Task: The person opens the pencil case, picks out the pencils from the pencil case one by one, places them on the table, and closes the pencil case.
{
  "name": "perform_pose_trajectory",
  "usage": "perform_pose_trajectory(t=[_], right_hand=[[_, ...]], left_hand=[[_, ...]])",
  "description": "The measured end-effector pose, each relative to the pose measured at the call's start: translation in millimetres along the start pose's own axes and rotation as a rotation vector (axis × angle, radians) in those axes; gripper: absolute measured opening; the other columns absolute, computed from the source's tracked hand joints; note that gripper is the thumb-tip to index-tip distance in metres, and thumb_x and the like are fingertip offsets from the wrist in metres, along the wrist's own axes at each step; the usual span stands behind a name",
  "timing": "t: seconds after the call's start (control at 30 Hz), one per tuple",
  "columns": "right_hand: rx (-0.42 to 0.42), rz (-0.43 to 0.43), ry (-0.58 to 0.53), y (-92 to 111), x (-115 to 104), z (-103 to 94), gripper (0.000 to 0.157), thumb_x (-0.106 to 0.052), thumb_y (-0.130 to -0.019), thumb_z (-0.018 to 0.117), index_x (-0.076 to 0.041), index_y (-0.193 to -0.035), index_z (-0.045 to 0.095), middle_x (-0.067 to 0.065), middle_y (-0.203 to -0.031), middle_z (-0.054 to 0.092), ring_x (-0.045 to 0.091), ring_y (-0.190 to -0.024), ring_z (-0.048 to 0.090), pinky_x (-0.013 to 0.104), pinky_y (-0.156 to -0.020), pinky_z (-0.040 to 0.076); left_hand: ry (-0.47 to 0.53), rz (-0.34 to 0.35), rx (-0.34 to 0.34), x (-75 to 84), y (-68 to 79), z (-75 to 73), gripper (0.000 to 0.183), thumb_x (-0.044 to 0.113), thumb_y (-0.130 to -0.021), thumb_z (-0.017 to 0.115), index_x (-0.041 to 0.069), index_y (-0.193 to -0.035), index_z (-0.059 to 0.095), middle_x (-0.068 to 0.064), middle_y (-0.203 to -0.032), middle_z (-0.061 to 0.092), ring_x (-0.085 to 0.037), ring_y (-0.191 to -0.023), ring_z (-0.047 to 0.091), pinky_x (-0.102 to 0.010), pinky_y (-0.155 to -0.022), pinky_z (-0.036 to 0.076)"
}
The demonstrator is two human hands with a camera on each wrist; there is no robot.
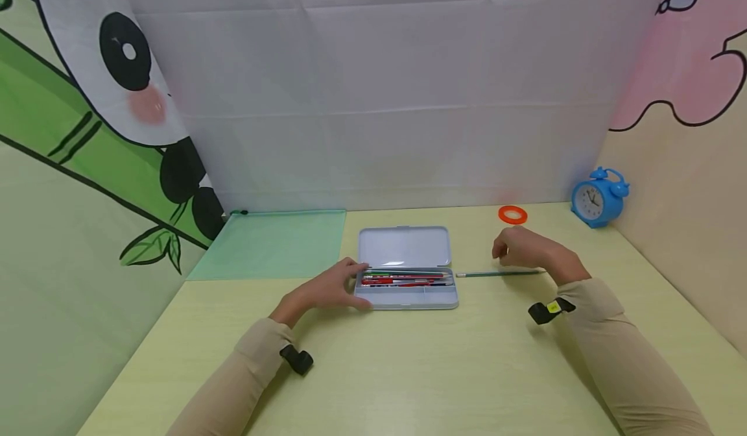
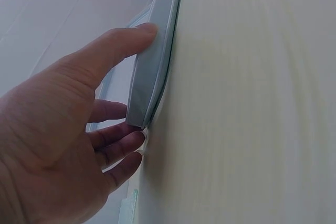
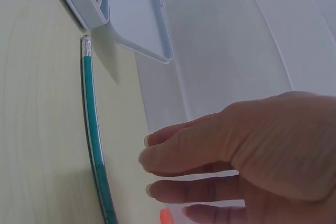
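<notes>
An open pencil case [image 1: 415,299] lies on the table, its lid [image 1: 404,245] folded back and several pencils [image 1: 403,281] in its rear compartment. At its left end my left hand [image 1: 328,288] holds the case. In the left wrist view the thumb [image 2: 123,41] presses along the front side and the fingers [image 2: 121,145] bend round the end. A green pencil [image 1: 496,273] lies right of the case, its eraser end toward it. Over and behind this pencil hovers my right hand [image 1: 530,249], with loosely bent fingers [image 3: 191,190] and nothing in them.
An orange ring [image 1: 513,214] lies behind the right hand. Farther right a blue alarm clock [image 1: 599,197] stands near the right wall. A pale green mat [image 1: 274,246] covers the back left of the table. A white sheet [image 1: 397,98] hangs behind everything.
</notes>
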State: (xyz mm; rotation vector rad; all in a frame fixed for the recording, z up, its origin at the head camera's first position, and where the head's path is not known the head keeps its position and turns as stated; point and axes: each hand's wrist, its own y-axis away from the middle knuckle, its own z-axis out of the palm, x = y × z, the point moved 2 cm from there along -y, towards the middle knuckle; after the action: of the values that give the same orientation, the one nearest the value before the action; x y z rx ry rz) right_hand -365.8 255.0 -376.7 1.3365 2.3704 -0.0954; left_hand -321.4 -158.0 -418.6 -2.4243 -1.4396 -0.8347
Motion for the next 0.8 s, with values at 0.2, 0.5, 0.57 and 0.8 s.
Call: perform_pose_trajectory(t=[0.2,0.5,0.57,0.8], right_hand=[[0.057,-0.051,-0.010,-0.5,-21.7,-1.1,0.017,0.004,-0.091,0.065,0.002,-0.106,0.074,0.012,-0.099,0.071,0.021,-0.084,0.062,0.038,-0.081,0.056],[0.177,-0.218,0.005,-7.6,-55.0,12.9,0.013,0.003,-0.090,0.069,0.000,-0.101,0.075,0.010,-0.096,0.072,0.018,-0.079,0.061,0.034,-0.076,0.056],[0.192,-0.249,0.004,-9.9,-62.3,16.9,0.013,0.004,-0.090,0.069,0.000,-0.100,0.075,0.009,-0.095,0.072,0.017,-0.078,0.060,0.032,-0.074,0.055],[0.210,-0.309,0.000,-19.9,-85.4,30.9,0.013,0.004,-0.088,0.071,-0.001,-0.099,0.076,0.005,-0.094,0.071,0.015,-0.077,0.059,0.028,-0.071,0.053]], left_hand=[[-0.017,0.024,0.002,-0.9,-1.4,0.0,0.097,0.047,-0.074,0.087,0.007,-0.151,0.043,-0.006,-0.126,0.047,-0.022,-0.112,0.045,-0.040,-0.096,0.043],[-0.010,0.046,0.003,-2.2,-2.2,1.0,0.098,0.044,-0.073,0.088,0.005,-0.151,0.043,-0.008,-0.127,0.048,-0.023,-0.114,0.045,-0.042,-0.099,0.042],[-0.010,0.046,0.003,-2.0,-2.4,1.2,0.098,0.043,-0.073,0.089,0.005,-0.151,0.043,-0.008,-0.128,0.048,-0.023,-0.114,0.045,-0.043,-0.099,0.042],[-0.015,0.036,-0.004,-2.1,-2.6,1.0,0.099,0.043,-0.074,0.088,0.005,-0.152,0.042,-0.008,-0.129,0.047,-0.023,-0.116,0.045,-0.043,-0.100,0.042]])
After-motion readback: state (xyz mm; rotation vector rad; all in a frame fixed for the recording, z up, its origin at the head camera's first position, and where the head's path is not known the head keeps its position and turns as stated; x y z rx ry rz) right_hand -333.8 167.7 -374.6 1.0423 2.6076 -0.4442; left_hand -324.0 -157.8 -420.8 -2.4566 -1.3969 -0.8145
